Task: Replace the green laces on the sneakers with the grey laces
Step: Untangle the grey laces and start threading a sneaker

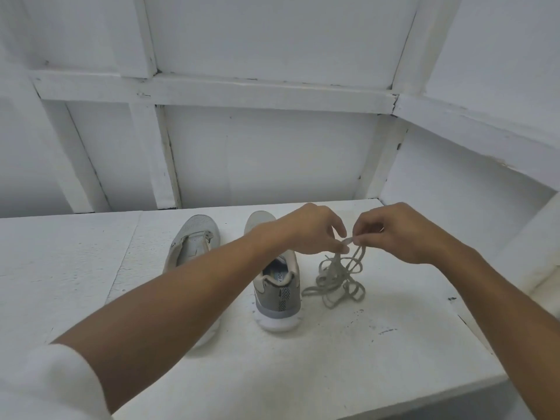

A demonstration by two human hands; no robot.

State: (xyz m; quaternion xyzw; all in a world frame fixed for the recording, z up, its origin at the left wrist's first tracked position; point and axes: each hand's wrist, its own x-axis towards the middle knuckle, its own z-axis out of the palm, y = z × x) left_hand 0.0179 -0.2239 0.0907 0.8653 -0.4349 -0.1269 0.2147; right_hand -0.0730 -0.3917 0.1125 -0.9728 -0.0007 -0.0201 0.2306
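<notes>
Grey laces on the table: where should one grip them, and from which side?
At one end of the grey laces, from above: it is held clear, while the rest is a tangle of crossed loops. The left hand and right hand pinch it.

The sneakers (277, 286) are matt grey mesh cloth with smooth white rubbery soles; the grey laces (336, 280) are woven cloth; the table (348, 353) is rough, white-painted, speckled.

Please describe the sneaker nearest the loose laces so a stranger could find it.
On the white table, two grey sneakers stand side by side, heels toward the camera. Take the right sneaker, beside the tangle of grey laces. Unlike the left sneaker, its heel shows, with a dark chevron strip.
</notes>
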